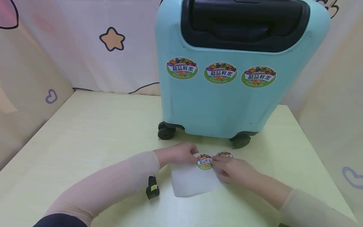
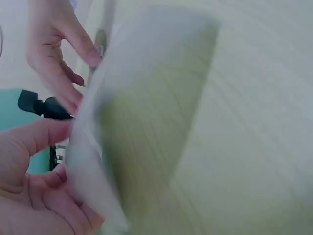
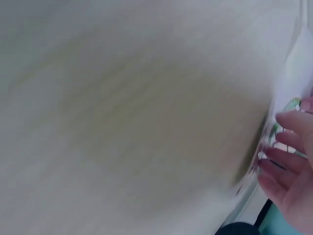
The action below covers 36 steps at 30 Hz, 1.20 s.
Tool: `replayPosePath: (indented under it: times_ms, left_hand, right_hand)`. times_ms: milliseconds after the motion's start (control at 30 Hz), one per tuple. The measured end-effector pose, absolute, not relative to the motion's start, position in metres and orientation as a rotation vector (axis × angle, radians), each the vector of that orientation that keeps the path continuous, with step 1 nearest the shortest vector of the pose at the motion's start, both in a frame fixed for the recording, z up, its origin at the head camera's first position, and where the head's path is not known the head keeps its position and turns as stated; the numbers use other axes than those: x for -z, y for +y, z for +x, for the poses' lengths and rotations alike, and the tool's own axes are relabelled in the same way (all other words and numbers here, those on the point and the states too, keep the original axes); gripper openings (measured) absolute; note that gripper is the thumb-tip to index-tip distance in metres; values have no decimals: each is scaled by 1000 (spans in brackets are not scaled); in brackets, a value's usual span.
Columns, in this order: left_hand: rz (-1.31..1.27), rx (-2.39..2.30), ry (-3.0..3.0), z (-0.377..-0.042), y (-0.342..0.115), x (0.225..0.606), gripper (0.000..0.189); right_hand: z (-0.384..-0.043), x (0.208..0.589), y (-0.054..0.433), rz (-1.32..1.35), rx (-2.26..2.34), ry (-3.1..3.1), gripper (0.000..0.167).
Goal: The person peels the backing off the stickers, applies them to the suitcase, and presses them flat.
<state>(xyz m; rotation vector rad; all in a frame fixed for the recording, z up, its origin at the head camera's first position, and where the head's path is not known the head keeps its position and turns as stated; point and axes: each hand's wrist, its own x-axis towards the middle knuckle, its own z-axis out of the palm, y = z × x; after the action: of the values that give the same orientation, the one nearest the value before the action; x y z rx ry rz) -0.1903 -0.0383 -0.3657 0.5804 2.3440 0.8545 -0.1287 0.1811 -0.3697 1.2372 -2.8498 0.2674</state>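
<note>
A white sticker sheet [image 1: 193, 183] slopes up from the table below the suitcase. One oval fruit sticker [image 1: 204, 161] shows on its upper part, and a second sticker [image 1: 224, 154] is partly covered by my right hand. My left hand [image 1: 184, 153] grips the sheet's upper left, thumb and fingers on either side of it in the left wrist view. My right hand [image 1: 236, 170] holds the sheet's upper right, curled fingertips [image 3: 276, 142] at the first sticker's right edge. The sheet hides part of the fingertips in the left wrist view.
Behind the hands a light blue suitcase [image 1: 210, 107] stands upright on black wheels [image 1: 166, 131]. Three matching oval stickers [image 1: 220, 73] run in a row across its front. A small black device [image 1: 152, 189] hangs at the left wrist. Printed fabric walls [image 1: 113, 69] enclose the pale table [image 1: 85, 132].
</note>
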Motion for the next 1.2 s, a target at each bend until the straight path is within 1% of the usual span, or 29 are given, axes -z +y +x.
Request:
replayPosePath:
  times_ms: [167, 333, 467, 833, 1033, 1200]
  left_hand:
    - [536, -1028, 2203, -188, -41, 365, 19]
    - [470, -1218, 2034, -182, -40, 366, 21]
    - [434, -1296, 1969, -178, -41, 367, 22]
    - [456, -1260, 1990, -177, -39, 363, 24]
    - [482, -1265, 1971, -176, -40, 362, 23]
    - [486, -1269, 1960, -176, -38, 361, 22]
  right_hand:
    - [-124, 367, 168, 1062, -440, -2821, 26]
    - [-121, 365, 158, 930, -580, -2812, 18]
    - [-120, 367, 160, 849, -649, -2840, 14]
    - [-122, 361, 161, 860, -705, -2878, 11]
    - [-124, 361, 163, 782, -865, -2920, 14]
    - [-124, 362, 162, 797, -984, -2918, 15]
